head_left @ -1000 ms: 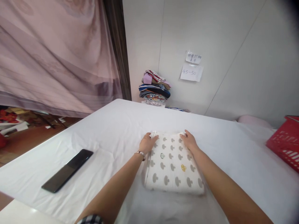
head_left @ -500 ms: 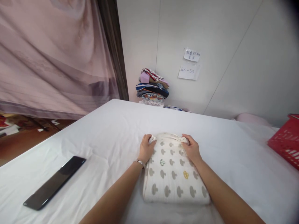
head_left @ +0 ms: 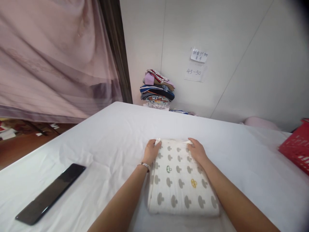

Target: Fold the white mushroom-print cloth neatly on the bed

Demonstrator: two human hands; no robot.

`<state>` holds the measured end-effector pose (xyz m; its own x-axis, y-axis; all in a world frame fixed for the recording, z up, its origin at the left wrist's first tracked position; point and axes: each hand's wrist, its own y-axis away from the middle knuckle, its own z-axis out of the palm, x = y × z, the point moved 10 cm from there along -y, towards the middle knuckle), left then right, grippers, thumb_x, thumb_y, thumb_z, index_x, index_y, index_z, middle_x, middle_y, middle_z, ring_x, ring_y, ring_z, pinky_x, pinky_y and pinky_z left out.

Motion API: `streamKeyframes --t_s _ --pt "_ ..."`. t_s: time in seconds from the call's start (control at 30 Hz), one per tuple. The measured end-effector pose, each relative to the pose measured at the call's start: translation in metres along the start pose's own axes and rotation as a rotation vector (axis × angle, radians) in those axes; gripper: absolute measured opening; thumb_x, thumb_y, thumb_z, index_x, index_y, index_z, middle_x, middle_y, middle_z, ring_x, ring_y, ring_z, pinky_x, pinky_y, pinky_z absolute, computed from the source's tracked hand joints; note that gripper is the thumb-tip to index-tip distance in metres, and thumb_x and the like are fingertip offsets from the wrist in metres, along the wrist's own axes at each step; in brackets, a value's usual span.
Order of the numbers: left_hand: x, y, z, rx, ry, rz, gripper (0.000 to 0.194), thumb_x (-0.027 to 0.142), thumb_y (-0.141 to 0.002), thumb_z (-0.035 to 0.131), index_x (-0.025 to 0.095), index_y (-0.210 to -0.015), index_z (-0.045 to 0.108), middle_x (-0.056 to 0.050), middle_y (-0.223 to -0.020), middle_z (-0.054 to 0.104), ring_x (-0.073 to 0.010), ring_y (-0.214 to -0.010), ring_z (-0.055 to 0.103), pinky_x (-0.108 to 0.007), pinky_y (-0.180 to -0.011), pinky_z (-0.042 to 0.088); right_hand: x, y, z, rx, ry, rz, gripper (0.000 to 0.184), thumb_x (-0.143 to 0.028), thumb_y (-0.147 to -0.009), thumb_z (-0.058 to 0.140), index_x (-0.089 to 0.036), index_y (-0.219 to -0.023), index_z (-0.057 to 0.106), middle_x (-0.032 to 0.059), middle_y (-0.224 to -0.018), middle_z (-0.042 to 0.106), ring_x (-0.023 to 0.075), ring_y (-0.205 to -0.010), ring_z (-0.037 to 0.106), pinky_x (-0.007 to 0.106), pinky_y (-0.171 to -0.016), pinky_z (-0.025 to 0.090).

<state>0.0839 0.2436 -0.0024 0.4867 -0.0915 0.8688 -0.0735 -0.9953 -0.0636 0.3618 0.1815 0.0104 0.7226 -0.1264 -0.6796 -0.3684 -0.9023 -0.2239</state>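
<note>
A white cloth (head_left: 180,175) printed with grey mushrooms, one green and one yellow, lies folded into a thick rectangle in front of me. My left hand (head_left: 151,151) is closed on its far left corner, thumb on top. At the far right corner my right hand (head_left: 197,150) pinches the same folded edge. The far edge runs fairly straight between the two hands. The fingers under the cloth are hidden. A bracelet (head_left: 144,165) circles my left wrist.
A black phone-like slab (head_left: 51,194) lies on the white-covered table (head_left: 108,135) at left. A red basket (head_left: 295,146) stands at the right edge. Stacked folded clothes (head_left: 158,90) are beyond the far edge by the wall. A pink curtain (head_left: 53,58) hangs at left.
The cloth's far edge, bunched and loose before, now looks flatter and straighter. Both hands keep their corners. The view has shifted slightly.
</note>
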Motion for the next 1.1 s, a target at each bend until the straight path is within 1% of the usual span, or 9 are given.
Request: streamKeyframes --t_s 0.1,0.17,0.23,0.3,0.4,0.53,0.63,0.87,1.1 --pt "-0.002 -0.001 0.0 0.0 -0.008 -0.008 0.027 0.04 -0.079 0.049 0.016 -0.081 0.061 -0.004 -0.086 0.061 -0.0172 -0.079 0.056 -0.028 -0.071 0.041 -0.033 -0.002 -0.003 0.026 0.041 -0.245 0.041 -0.033 -0.079 0.049 -0.022 -0.118 0.059 0.0087 -0.126 0.054 0.0253 -0.119 0.047 0.041 -0.1 0.037" --pt "-0.002 -0.002 0.0 0.005 0.0 -0.004 0.028 0.041 -0.078 0.049 0.015 -0.079 0.061 -0.003 -0.083 0.061 -0.0164 -0.076 0.055 -0.027 -0.07 0.04 -0.056 0.002 0.006 -0.03 0.086 -0.431 0.035 -0.034 -0.08 0.052 -0.023 -0.112 0.062 0.0081 -0.126 0.055 0.0257 -0.122 0.044 0.044 -0.103 0.034" --pt "-0.003 -0.002 -0.001 0.014 0.018 0.001 0.029 0.042 -0.077 0.05 0.015 -0.077 0.061 -0.002 -0.08 0.06 -0.0156 -0.074 0.054 -0.026 -0.068 0.039 -0.065 0.004 0.02 -0.118 0.14 -0.495 0.026 -0.032 -0.079 0.056 -0.024 -0.102 0.066 0.0073 -0.123 0.059 0.0271 -0.123 0.043 0.048 -0.103 0.031" --pt "-0.003 -0.002 -0.002 0.022 0.029 0.008 0.029 0.042 -0.076 0.05 0.015 -0.076 0.061 -0.002 -0.078 0.059 -0.0151 -0.072 0.053 -0.026 -0.067 0.039 -0.064 0.001 0.03 -0.169 0.182 -0.474 0.018 -0.027 -0.079 0.056 -0.022 -0.092 0.067 0.0074 -0.12 0.061 0.0278 -0.124 0.043 0.049 -0.102 0.03" --pt "-0.003 -0.004 -0.001 0.024 0.023 0.028 0.028 0.041 -0.077 0.05 0.016 -0.073 0.06 -0.001 -0.076 0.058 -0.0145 -0.07 0.052 -0.026 -0.066 0.038 -0.062 -0.005 0.035 -0.191 0.184 -0.424 0.013 -0.021 -0.08 0.051 -0.021 -0.081 0.064 0.0059 -0.112 0.064 0.0237 -0.118 0.048 0.042 -0.099 0.033" --pt "0.0 -0.005 0.001 0.02 -0.012 0.066 0.03 0.042 -0.08 0.047 0.017 -0.065 0.055 -0.001 -0.077 0.057 -0.0137 -0.069 0.051 -0.026 -0.067 0.038 -0.061 -0.012 0.033 -0.171 0.195 -0.354 0.018 -0.019 -0.085 0.042 -0.021 -0.082 0.06 0.0049 -0.092 0.066 0.0182 -0.09 0.058 0.032 -0.082 0.041" --pt "0.002 -0.005 0.001 0.02 -0.019 0.076 0.033 0.042 -0.082 0.045 0.017 -0.061 0.052 -0.002 -0.081 0.057 -0.0133 -0.07 0.052 -0.026 -0.068 0.038 -0.062 -0.014 0.035 -0.177 0.233 -0.32 0.017 -0.021 -0.086 0.043 -0.02 -0.079 0.059 0.0042 -0.077 0.063 0.0183 -0.075 0.056 0.03 -0.071 0.039" --pt "0.001 -0.004 0.0 0.01 -0.024 0.083 0.029 0.041 -0.082 0.046 0.017 -0.071 0.057 -0.002 -0.084 0.058 -0.0138 -0.072 0.052 -0.026 -0.068 0.038 -0.076 -0.008 0.045 -0.252 0.223 -0.465 0.008 -0.027 -0.083 0.054 -0.021 -0.081 0.059 0.0031 -0.089 0.061 0.0188 -0.09 0.051 0.031 -0.082 0.035" --pt "-0.005 -0.007 0.0 0.009 -0.005 0.075 0.029 0.043 -0.08 0.049 0.017 -0.072 0.058 -0.002 -0.082 0.058 -0.0148 -0.073 0.053 -0.026 -0.07 0.039 -0.084 -0.002 0.049 -0.262 0.225 -0.52 0.011 -0.02 -0.086 0.047 -0.02 -0.08 0.056 0.0035 -0.082 0.059 0.0182 -0.083 0.05 0.031 -0.077 0.037"
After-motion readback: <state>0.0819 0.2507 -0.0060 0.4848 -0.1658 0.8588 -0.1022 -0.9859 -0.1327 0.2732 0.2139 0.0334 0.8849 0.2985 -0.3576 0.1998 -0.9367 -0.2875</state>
